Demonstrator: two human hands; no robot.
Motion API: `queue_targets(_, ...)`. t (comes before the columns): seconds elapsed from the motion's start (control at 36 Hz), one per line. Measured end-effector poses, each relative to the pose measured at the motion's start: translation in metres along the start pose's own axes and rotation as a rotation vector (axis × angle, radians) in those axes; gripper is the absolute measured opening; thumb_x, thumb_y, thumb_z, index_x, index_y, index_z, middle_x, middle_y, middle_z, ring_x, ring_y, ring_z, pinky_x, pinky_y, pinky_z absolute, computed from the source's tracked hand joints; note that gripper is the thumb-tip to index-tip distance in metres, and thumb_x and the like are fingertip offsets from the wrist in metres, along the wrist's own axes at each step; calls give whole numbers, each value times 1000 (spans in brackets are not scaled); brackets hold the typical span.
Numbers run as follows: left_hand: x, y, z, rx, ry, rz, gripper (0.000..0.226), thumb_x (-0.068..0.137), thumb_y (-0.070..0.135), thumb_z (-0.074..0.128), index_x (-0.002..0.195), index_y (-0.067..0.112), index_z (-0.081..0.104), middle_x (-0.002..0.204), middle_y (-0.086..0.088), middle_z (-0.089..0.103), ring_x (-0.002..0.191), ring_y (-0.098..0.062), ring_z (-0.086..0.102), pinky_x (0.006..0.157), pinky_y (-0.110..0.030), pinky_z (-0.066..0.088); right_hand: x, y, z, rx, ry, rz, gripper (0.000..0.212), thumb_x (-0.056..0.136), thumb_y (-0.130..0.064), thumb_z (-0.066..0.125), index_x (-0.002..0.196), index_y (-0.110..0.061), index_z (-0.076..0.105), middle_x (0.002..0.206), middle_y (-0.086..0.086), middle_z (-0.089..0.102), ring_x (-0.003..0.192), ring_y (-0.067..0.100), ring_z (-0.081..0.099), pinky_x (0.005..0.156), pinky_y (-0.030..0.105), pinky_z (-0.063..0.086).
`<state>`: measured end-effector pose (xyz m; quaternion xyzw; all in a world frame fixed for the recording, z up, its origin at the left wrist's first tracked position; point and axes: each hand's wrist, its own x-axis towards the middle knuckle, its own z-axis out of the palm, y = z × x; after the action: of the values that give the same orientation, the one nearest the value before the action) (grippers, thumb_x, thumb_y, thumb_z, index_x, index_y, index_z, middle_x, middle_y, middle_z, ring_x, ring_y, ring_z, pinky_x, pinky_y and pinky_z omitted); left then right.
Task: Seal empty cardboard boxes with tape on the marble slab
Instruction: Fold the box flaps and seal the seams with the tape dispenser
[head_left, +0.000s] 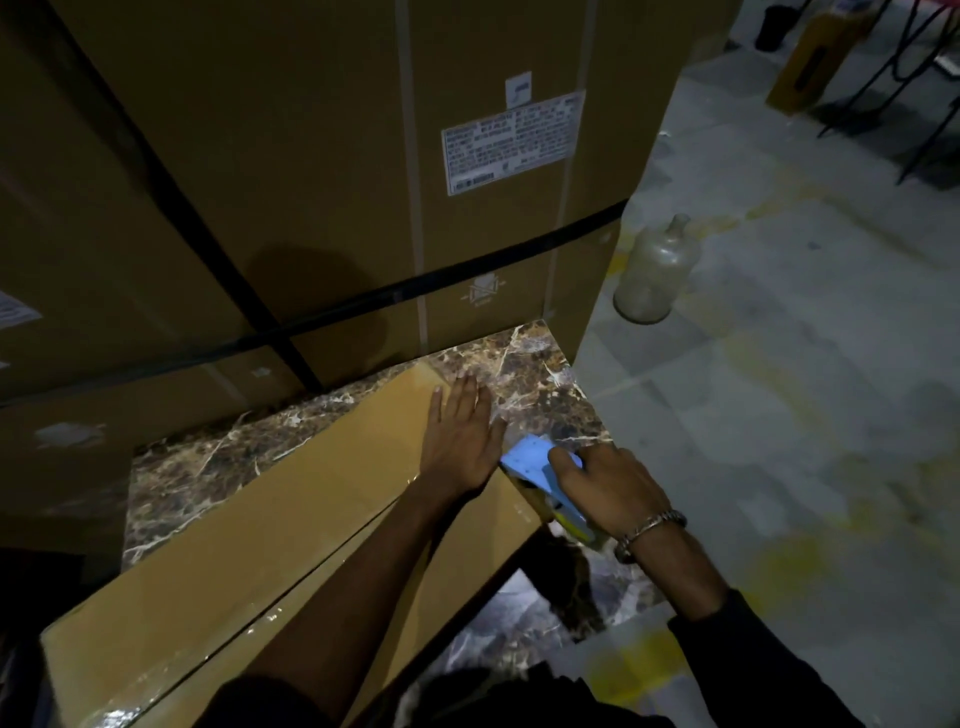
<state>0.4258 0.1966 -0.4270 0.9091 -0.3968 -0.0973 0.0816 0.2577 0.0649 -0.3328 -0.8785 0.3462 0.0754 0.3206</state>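
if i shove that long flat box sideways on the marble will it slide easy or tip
The cardboard box would probably slide easily: the marble slab looks polished, and the task calls the box empty, so likely light. Tipping seems unlikely, since it lies long and low. The left hand pressing flat on it suggests it shifts if not held.

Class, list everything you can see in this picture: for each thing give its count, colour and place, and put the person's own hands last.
cardboard box: one, tan, lying on the marble slab, taped seam on top
marble slab: one, brown veined, under the box
tape dispenser: one, blue, at the box's far right edge
large cartons: two, brown, strapped, behind the slab
glass bottle: one, cloudy clear, on the floor at right
left hand: one, flat on the box
right hand: one, gripping the dispenser
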Motion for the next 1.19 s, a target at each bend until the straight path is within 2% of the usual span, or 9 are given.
queue_targets(0.08, 0, 3, -3, 6, 24, -8, 70, 110, 47, 6, 168, 10, 17, 177, -10, 4, 164, -24, -4, 130, -47, -9, -10, 5, 1, 22, 60, -17, 56, 98, -54, 44, 57, -15, 40, 58, 5, 48, 58, 20, 52, 53, 35, 32)
queue_targets(0.22, -1, 3, 2, 7, 74, -16, 66, 111, 42, 14, 166, 7, 25, 175, -14, 15, 163, -27, 6, 131, -50, -2, -27, 42, -6, 36, 116, -24, 56, 87, -63, 34, 55, -17, 35, 52, 4, 38, 60, 27, 53, 61, 36, 37)
queue_targets(0.5, 0, 19, -5, -62, 42, -104, 76, 109, 60, 15, 166, 9, 22, 176, -18, 3, 163, -28, -7, 130, -49, -11, -33, 51, 14, 0, 155, -8, 54, 92, -53, 52, 54, -22, 29, 50, 2, 29, 46, 13, 37, 46, 30, 23)
queue_targets(0.64, 0, 56, 4, -100, 88, 95, 72, 108, 53, 24, 159, 5, 42, 169, -16, 33, 163, -28, 12, 132, -48, -2, -27, 57, 16, 4, 117, 23, 58, 95, -53, 52, 57, -16, 32, 52, 5, 35, 49, 14, 43, 46, 29, 26)
queue_targets(0.75, 3, 59, 12, -46, 56, 107, 74, 104, 49, 19, 147, 1, 57, 155, -20, 54, 155, -34, 35, 130, -53, 19, -27, 64, 16, 29, 106, 33, 59, 95, -56, 50, 59, -12, 35, 54, 8, 40, 51, 15, 48, 49, 28, 30)
queue_targets(0.89, 5, 56, 18, -13, 65, 101, 74, 104, 45, 14, 156, 1, 44, 165, -19, 39, 161, -32, 20, 132, -47, 10, -33, 64, 9, 91, 76, 48, 56, 97, -53, 53, 59, -17, 33, 51, 4, 32, 45, 15, 41, 51, 37, 30)
queue_targets(0.94, 4, 56, 17, -28, 81, 108, 69, 107, 42, 19, 157, 2, 43, 166, -19, 37, 161, -32, 18, 132, -46, 9, -37, 71, 2, 127, 57, 53, 56, 99, -52, 52, 57, -19, 34, 47, -1, 31, 42, 9, 37, 50, 31, 28)
queue_targets(1.0, 4, 56, 16, -46, 107, 113, 66, 109, 42, 22, 157, 3, 43, 166, -18, 37, 161, -31, 17, 132, -47, 10, -43, 78, -6, 126, 51, 46, 56, 100, -50, 52, 56, -18, 36, 46, -1, 31, 40, 8, 39, 48, 24, 25)
queue_targets(1.19, 2, 56, 19, 14, 138, 124, 57, 106, 33, 32, 153, 5, 51, 161, -17, 47, 159, -33, 25, 129, -50, 19, -50, 96, 9, 158, 24, 39, 54, 103, -48, 52, 60, -17, 42, 51, -2, 27, 41, 10, 31, 48, 24, 23)
